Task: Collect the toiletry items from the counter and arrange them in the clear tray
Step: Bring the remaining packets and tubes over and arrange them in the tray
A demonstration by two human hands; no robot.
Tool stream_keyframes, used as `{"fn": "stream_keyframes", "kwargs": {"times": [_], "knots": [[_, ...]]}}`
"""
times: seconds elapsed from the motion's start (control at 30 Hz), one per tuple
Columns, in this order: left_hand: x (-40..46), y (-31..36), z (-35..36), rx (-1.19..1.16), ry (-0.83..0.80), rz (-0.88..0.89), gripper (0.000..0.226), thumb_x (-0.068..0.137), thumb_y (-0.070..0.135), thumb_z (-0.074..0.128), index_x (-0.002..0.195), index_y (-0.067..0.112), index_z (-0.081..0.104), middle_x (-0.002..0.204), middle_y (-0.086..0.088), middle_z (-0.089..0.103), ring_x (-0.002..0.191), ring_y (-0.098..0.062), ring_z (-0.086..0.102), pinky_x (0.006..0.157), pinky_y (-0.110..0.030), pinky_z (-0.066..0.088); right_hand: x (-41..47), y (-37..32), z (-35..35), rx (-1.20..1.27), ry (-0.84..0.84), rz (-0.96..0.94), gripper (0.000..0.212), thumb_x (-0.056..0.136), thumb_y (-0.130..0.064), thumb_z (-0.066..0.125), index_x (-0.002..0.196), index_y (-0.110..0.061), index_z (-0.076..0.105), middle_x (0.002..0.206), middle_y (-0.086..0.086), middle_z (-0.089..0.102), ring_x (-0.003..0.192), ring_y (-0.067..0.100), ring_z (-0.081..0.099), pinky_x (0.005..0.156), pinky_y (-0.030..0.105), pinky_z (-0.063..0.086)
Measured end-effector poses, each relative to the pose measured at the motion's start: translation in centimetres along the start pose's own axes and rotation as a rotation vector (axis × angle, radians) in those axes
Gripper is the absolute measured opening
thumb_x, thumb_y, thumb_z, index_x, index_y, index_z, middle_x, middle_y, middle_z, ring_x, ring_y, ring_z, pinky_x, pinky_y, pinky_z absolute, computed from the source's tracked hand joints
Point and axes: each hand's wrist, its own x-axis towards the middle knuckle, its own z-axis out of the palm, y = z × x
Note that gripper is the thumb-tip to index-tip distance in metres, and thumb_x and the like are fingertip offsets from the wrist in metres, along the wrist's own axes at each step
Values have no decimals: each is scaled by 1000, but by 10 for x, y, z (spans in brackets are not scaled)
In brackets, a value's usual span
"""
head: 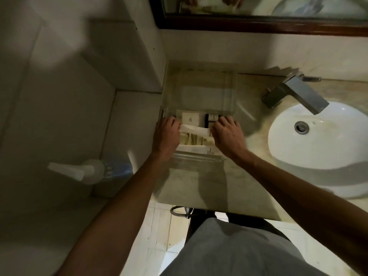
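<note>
A clear tray [231,92] sits on the marble counter [191,184] against the wall, left of the sink. In its near half lie several pale toiletry packets: a cream box [190,118], a small dark-capped bottle [211,117], a striped sachet [192,139] and a white sachet [197,151]. My left hand [166,134] and my right hand [228,134] each pinch one end of a long white packet [196,130] held across the tray, just above the other items. The far half of the tray holds nothing that I can make out.
A white basin [318,148] with a metal tap [296,94] fills the counter's right side. A wood-framed mirror [258,22] hangs on the wall behind. Down on the left, a spray bottle [89,170] stands on a low ledge. The counter's front edge is near my body.
</note>
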Motion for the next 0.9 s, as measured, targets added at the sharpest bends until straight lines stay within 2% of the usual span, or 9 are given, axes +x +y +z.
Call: {"fn": "stream_keyframes", "kwargs": {"times": [0.13, 0.23, 0.33, 0.47, 0.53, 0.63, 0.7, 0.8, 0.9], "knots": [[-14, 7, 5, -111, -1, -31, 36, 96, 28, 49, 131, 18, 52, 134, -6, 48, 118, -23, 46, 98, -36, 41, -12, -4, -1, -24, -39, 34, 34, 95, -37, 53, 123, -18, 54, 126, 9, 52, 112, 25, 48, 95, 42, 44], [-29, 8, 5, -155, -35, 51, 53, 92, 42, 53, 139, 21, 45, 144, -4, 41, 128, -19, 37, 107, -33, 31, -19, -13, 2, -63, -38, -70, 44, 98, -38, 49, 135, -15, 49, 138, 13, 47, 125, 30, 44, 105, 46, 39], [-37, -1, 4, -166, -64, 93, 49, 86, 44, 60, 129, 21, 53, 134, -2, 47, 123, -18, 43, 104, -33, 38, -28, -15, 5, -86, -86, -178, 45, 99, -40, 46, 137, -16, 50, 140, 13, 49, 127, 30, 46, 106, 46, 38], [-44, -11, 5, -134, -87, 178, 16, 90, 27, 60, 101, 16, 61, 114, -5, 57, 109, -21, 51, 94, -39, 46, -36, -2, 9, -79, -169, -222, 38, 96, -44, 50, 121, -17, 60, 123, 8, 62, 111, 24, 53, 98, 41, 43], [-46, -13, 7, -137, -88, 161, 9, 94, 18, 55, 98, 14, 62, 111, -8, 60, 108, -25, 53, 95, -43, 46, -37, 1, 10, -27, -145, -216, 31, 95, -39, 53, 115, -17, 63, 116, 8, 66, 103, 24, 56, 93, 41, 45], [-41, -10, 5, -134, -53, 89, 12, 97, 17, 49, 98, 11, 60, 104, -9, 62, 101, -24, 55, 92, -38, 45, -28, -2, 5, 27, -59, -176, 21, 95, -33, 56, 105, -17, 65, 104, 6, 69, 91, 22, 54, 81, 37, 43], [-34, -8, 1, -99, -22, 78, 10, 95, 16, 51, 96, 11, 60, 98, -9, 63, 96, -26, 57, 89, -39, 45, -19, -5, 2, 17, -52, -144, 21, 94, -33, 55, 106, -18, 63, 105, 5, 65, 92, 22, 50, 81, 37, 42], [-26, -8, 0, 59, -39, 59, 19, 91, 21, 55, 108, 12, 59, 111, -10, 61, 105, -27, 55, 95, -41, 42, -14, -7, 4, -29, -84, -50, 35, 93, -38, 57, 121, -16, 55, 121, 8, 53, 104, 24, 47, 90, 40, 45], [-24, -7, 1, 38, -2, 41, 37, 92, 24, 51, 127, 13, 51, 130, -12, 53, 119, -28, 49, 102, -44, 40, -18, -9, 4, -83, -98, -52, 48, 92, -39, 56, 133, -14, 46, 134, 12, 46, 115, 28, 45, 97, 43, 44]]}}
